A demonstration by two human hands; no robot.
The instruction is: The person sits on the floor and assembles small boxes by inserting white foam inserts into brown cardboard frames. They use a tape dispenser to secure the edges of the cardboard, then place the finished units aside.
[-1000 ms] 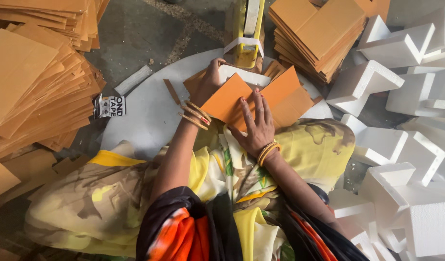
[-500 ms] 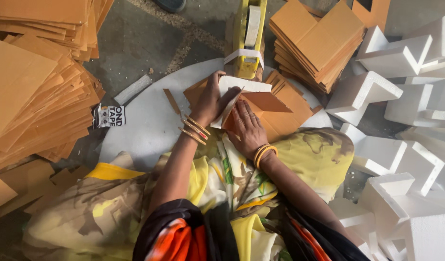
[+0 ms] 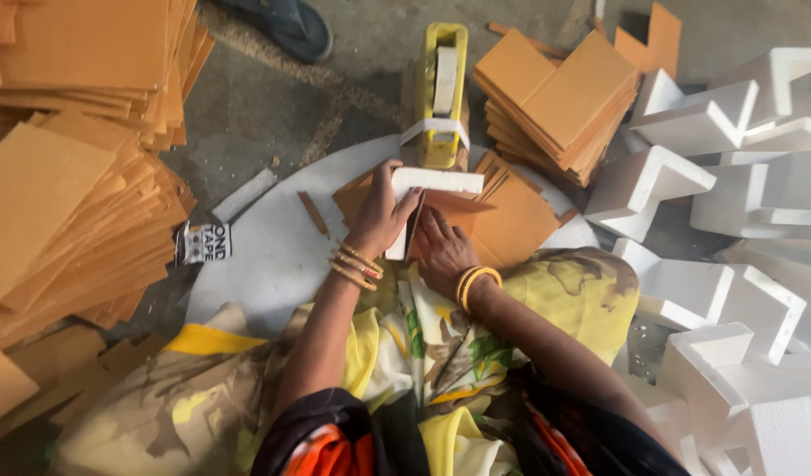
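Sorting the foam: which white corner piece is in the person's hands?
The white foam corner piece on the round board, left hand gripping it; the others lie piled at right.

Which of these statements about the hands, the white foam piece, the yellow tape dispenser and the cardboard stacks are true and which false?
1. The left hand grips a white L-shaped foam piece. True.
2. The right hand is raised in the air. False: it presses flat on an orange cardboard sheet.
3. The yellow tape dispenser stands beyond the hands. True.
4. White foam corner pieces are heaped on the person's left. False: they lie right; orange cardboard stacks lie left.
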